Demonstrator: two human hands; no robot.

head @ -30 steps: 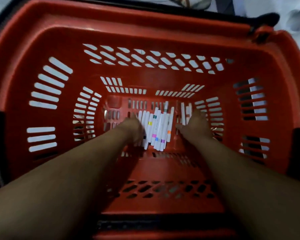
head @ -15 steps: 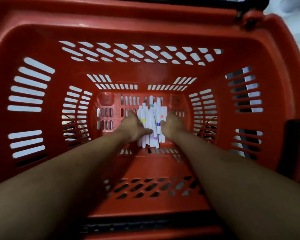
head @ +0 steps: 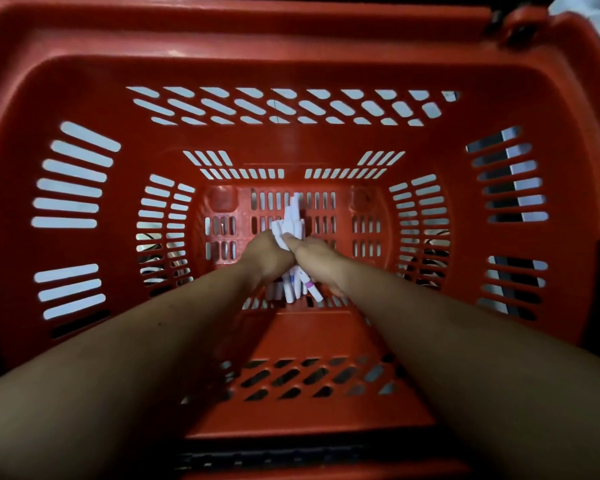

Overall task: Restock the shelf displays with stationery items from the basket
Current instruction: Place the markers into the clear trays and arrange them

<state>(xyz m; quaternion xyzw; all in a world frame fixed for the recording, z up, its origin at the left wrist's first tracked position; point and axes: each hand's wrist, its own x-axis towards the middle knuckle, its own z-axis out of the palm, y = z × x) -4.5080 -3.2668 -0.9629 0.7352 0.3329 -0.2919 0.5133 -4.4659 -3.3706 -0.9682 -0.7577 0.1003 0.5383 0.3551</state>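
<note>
White markers (head: 292, 220), spread apart earlier, are now being bunched between left hand (head: 269, 255) and right hand (head: 317, 259), both clasping them on the red basket (head: 291, 39) floor.

Both my arms are down in the red basket (head: 84, 81). My left hand (head: 269, 256) and right hand (head: 321, 259) are squeezed together around a bunch of white markers (head: 293, 220) at the bottom.

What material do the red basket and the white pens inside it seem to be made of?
Red basket: likely rigid moulded plastic, semi-gloss, judging by the uniform colour, slotted walls and soft highlights on the rim. White pens: probably smooth plastic barrels with coloured bands; the blur leaves the finish uncertain.
</note>
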